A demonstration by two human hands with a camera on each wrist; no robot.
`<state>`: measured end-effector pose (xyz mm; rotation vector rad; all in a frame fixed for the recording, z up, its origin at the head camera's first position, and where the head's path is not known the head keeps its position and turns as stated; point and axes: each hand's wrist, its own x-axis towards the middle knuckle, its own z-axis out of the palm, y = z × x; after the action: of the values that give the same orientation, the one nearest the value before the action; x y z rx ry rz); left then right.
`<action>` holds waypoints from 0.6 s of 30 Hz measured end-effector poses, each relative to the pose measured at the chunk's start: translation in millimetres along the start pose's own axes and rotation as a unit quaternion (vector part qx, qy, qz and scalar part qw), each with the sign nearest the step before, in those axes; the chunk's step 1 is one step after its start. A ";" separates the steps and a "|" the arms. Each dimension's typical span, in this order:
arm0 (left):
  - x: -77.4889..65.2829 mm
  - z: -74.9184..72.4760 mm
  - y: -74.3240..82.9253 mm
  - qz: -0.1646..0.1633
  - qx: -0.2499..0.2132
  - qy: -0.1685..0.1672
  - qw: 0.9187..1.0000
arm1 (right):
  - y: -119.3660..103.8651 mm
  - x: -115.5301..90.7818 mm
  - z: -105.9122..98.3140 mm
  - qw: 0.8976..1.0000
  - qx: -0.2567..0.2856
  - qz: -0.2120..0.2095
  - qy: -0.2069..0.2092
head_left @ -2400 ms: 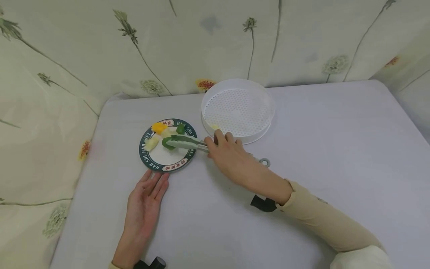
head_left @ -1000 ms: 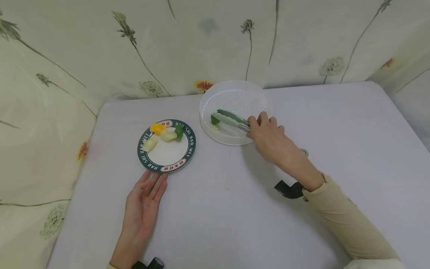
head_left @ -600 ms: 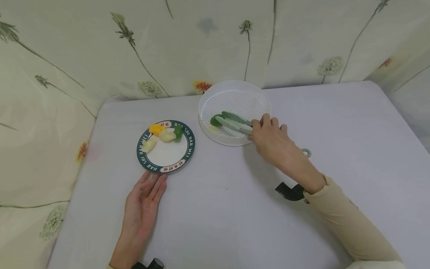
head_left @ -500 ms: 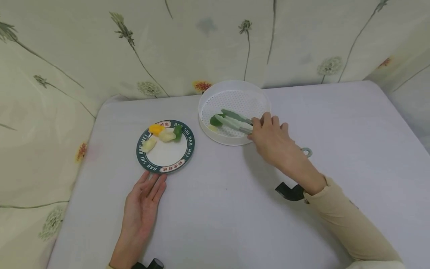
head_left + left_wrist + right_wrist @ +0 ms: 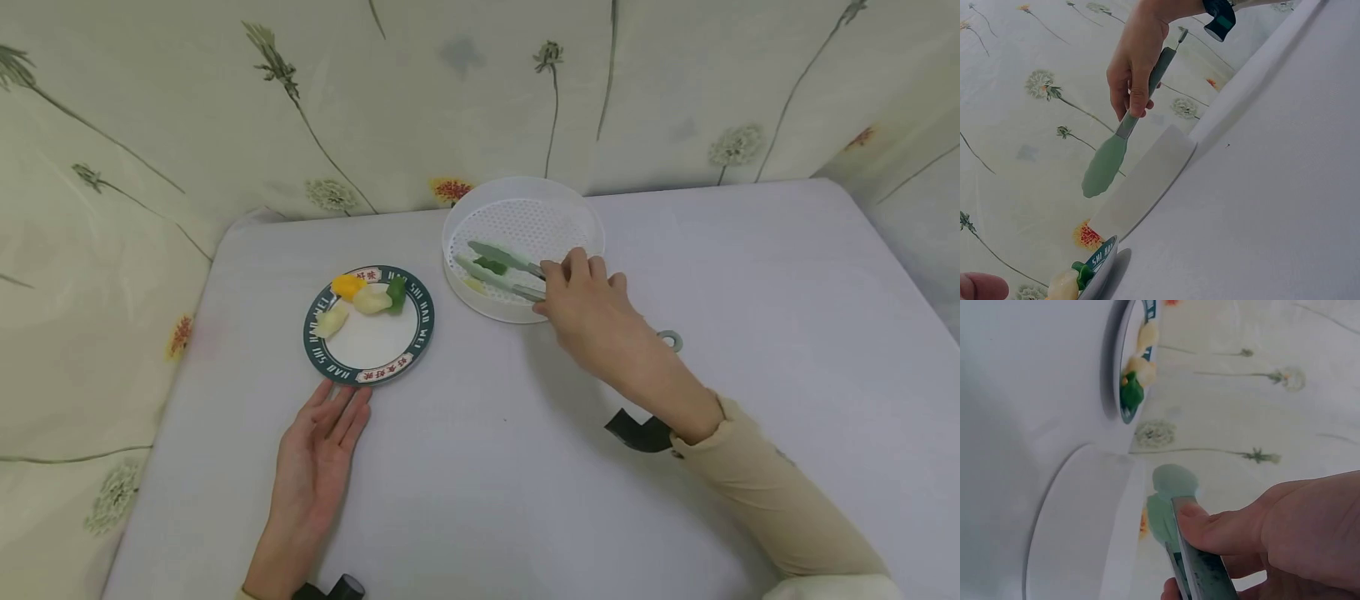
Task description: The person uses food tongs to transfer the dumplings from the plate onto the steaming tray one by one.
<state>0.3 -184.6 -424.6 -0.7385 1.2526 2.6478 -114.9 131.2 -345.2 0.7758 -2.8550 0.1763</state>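
My right hand [image 5: 592, 317] grips a pair of pale green tongs [image 5: 498, 279] over a round white perforated tray [image 5: 555, 221]. The tips of the tongs stand apart, and a green pepper piece [image 5: 491, 265] shows between them, in the tray. Near it lies a small pale yellow piece [image 5: 474, 285]. My left hand [image 5: 318, 467] is palm up with its fingertips at the near rim of a plate [image 5: 375, 337] with a dark green lettered border. On the plate sit a yellow piece [image 5: 348, 287], another green piece [image 5: 397, 293] and two pale chunks [image 5: 372, 300]. The right wrist view shows my thumb pressing the tongs' metal arm [image 5: 1182, 515].
A white cloth covers the table [image 5: 480, 483]. Behind it hangs a curtain [image 5: 420, 108] printed with dandelions, close to the tray's far side. A black strap mount [image 5: 639, 431] sits on my right wrist, and another black mount [image 5: 347, 587] is at my left wrist.
The tongs have carried a green pepper piece from the plate to the tray. Their tips have since spread off it and shifted slightly left. My left hand stays at the plate.
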 end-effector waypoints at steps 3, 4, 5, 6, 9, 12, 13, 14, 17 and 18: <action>0.0 0.0 0.4 -0.001 0.002 -0.002 1.000 | -6.1 2.4 0.6 1.000 0.006 -0.004 -0.006; -0.1 0.0 0.7 -0.001 0.003 -0.002 1.000 | -8.4 3.3 1.0 1.000 0.011 -0.003 -0.012; -0.3 0.1 0.9 -0.001 0.004 -0.001 1.000 | -10.9 4.7 1.4 1.000 0.017 -0.001 -0.019; -0.5 0.2 1.2 -0.001 0.005 -0.001 1.000 | -13.5 6.1 1.8 1.000 0.019 0.000 -0.025; -0.6 0.6 1.5 -0.001 0.006 0.001 1.000 | -22.1 11.0 3.4 0.999 0.017 -0.001 -0.042; -0.1 1.0 1.2 -0.001 0.006 0.004 1.000 | -31.3 16.2 5.1 0.999 0.012 -0.013 -0.050; 0.1 1.0 1.0 -0.002 0.005 0.006 1.000 | -34.1 17.8 5.9 0.998 0.012 -0.017 -0.053; 0.2 1.0 0.7 -0.002 0.004 0.006 1.000 | -36.7 19.4 6.6 0.998 0.011 -0.022 -0.055; 0.4 0.7 -0.1 -0.002 0.005 0.008 1.000 | -43.1 23.4 8.7 0.997 0.012 -0.036 -0.061; 0.4 0.4 -0.3 -0.001 0.006 0.009 1.000 | -44.9 24.7 9.4 0.997 0.010 -0.039 -0.061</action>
<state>-0.1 -184.1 -424.8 -0.7629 1.2705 2.6354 -114.2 79.1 -346.3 0.9327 -2.9345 0.1521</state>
